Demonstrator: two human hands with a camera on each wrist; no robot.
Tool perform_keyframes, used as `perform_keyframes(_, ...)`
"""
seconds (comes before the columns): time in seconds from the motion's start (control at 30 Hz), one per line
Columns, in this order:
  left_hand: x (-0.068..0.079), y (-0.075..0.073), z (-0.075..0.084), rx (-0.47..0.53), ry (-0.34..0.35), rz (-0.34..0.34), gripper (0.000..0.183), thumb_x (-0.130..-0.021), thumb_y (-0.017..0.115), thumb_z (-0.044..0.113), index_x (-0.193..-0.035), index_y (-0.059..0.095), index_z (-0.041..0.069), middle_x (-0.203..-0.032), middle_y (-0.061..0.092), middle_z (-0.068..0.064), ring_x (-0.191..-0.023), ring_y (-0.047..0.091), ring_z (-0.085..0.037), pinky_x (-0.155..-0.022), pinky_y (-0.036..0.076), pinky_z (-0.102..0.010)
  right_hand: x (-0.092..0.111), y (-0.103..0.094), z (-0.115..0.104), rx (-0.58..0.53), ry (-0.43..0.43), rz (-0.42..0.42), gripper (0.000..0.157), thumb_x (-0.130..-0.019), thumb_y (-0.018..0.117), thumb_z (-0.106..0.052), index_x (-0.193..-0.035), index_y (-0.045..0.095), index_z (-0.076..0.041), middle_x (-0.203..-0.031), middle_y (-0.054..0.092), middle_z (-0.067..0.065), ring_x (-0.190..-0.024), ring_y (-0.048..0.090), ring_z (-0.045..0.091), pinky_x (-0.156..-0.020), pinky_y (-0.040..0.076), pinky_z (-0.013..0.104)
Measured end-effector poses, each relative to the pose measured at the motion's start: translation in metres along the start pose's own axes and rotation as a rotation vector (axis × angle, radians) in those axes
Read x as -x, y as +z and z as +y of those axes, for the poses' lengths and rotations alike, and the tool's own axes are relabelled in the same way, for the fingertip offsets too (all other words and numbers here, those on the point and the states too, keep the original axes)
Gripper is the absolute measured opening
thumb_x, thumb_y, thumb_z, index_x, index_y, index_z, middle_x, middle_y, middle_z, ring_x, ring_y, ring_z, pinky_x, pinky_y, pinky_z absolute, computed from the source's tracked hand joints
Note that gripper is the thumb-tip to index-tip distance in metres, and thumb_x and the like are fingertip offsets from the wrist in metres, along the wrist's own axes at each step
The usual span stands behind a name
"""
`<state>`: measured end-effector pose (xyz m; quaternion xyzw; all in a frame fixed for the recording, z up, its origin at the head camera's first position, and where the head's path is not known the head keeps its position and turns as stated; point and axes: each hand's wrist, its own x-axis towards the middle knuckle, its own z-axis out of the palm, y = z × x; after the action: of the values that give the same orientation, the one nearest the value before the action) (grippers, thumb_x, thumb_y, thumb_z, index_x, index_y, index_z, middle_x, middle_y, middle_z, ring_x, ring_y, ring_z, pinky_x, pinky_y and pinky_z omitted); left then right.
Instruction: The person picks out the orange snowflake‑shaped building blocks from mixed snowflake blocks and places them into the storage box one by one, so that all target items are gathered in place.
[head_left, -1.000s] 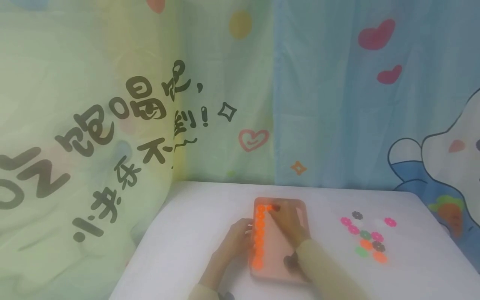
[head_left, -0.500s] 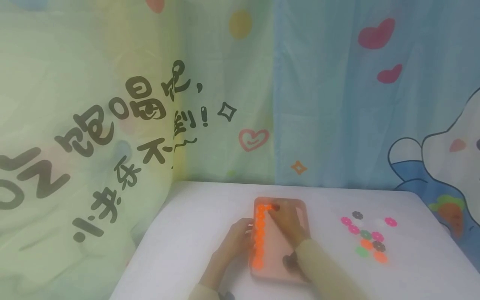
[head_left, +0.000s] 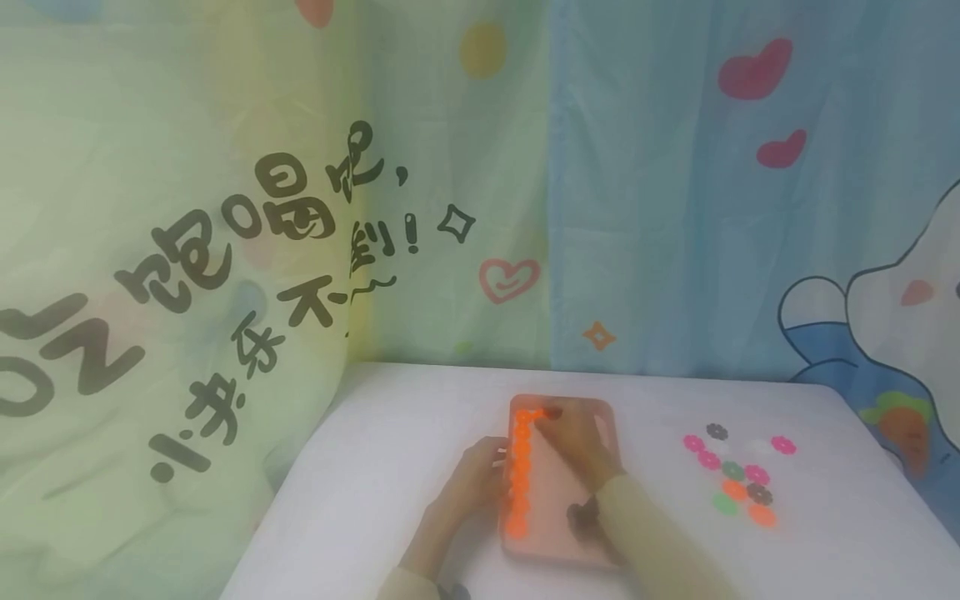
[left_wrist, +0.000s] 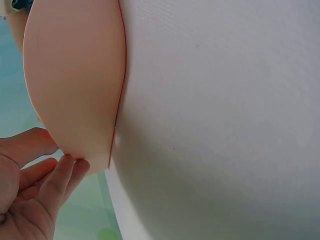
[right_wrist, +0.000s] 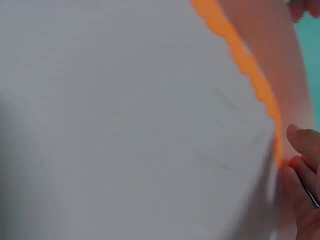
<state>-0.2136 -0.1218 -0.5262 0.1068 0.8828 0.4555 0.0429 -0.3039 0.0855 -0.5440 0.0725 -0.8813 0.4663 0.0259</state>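
A pink rectangular tray (head_left: 555,517) lies on the white table, with a column of orange flower-shaped pieces (head_left: 519,475) along its left inner side. My left hand (head_left: 480,475) holds the tray's left edge; in the left wrist view, its thumb and fingers (left_wrist: 62,175) meet at the tray's wall. Over the far end of the tray, my right hand (head_left: 573,437) pinches an orange flower piece (head_left: 538,413) beside the top of the column. The right wrist view has the fingertips (right_wrist: 294,162) close together at the end of the orange row, partly covering the piece.
Right of the tray, several loose flower pieces lie scattered: pink (head_left: 783,445), dark grey (head_left: 717,432), green (head_left: 726,503) and orange (head_left: 762,516). Printed curtains (head_left: 630,208) hang behind the table (head_left: 390,417) and along its left side.
Both hands and the tray keep nearly the same places. The fingers of the right hand shift only slightly at the orange piece, and the head view turns a little.
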Motion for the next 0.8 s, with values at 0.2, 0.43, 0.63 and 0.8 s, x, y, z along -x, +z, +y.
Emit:
perform_keyframes(0.2, -0.001, 0.001, 0.001, -0.004, -0.031, 0.001, 0.046, -0.093, 0.066, 0.02, -0.136, 0.052, 0.012, -0.132, 0.058, -0.003, -0.12, 0.055, -0.022, -0.098, 0.05, -0.045, -0.015, -0.02, 0.001, -0.001, 0.024, -0.022, 0.038, -0.086, 0.072, -0.04, -0.12, 0.066, -0.026, -0.117, 0.06, -0.008, -0.112, 0.056, 0.02, -0.098, 0.045, 0.048)
perform_keyframes(0.43, -0.001, 0.003, 0.003, -0.028, -0.032, 0.004, 0.046, -0.093, 0.066, 0.018, -0.136, 0.052, 0.011, -0.133, 0.058, -0.004, -0.121, 0.055, -0.023, -0.099, 0.049, -0.046, -0.029, -0.074, -0.013, 0.002, -0.238, 0.001, 0.036, -0.085, 0.076, -0.019, -0.115, 0.069, -0.001, -0.113, 0.069, 0.016, -0.102, 0.066, 0.035, -0.087, 0.056, 0.047)
perform_keyframes(0.63, 0.0, 0.002, 0.005, -0.028, -0.056, 0.002, 0.046, -0.094, 0.065, 0.019, -0.137, 0.052, 0.011, -0.132, 0.058, -0.003, -0.121, 0.055, -0.023, -0.099, 0.049, -0.046, -0.017, -0.117, 0.004, 0.068, -0.327, 0.054, 0.033, -0.085, 0.077, -0.017, -0.112, 0.07, 0.002, -0.109, 0.07, 0.018, -0.097, 0.068, 0.036, -0.08, 0.059, 0.046)
perform_keyframes(0.8, 0.0, 0.002, 0.005, -0.046, -0.032, 0.002, 0.047, -0.093, 0.066, 0.015, -0.136, 0.051, 0.008, -0.132, 0.058, -0.006, -0.12, 0.056, -0.025, -0.099, 0.049, -0.045, 0.0, -0.148, 0.028, 0.131, -0.318, 0.115, 0.032, -0.084, 0.077, -0.019, -0.108, 0.071, 0.002, -0.105, 0.07, 0.018, -0.093, 0.069, 0.036, -0.076, 0.059, 0.043)
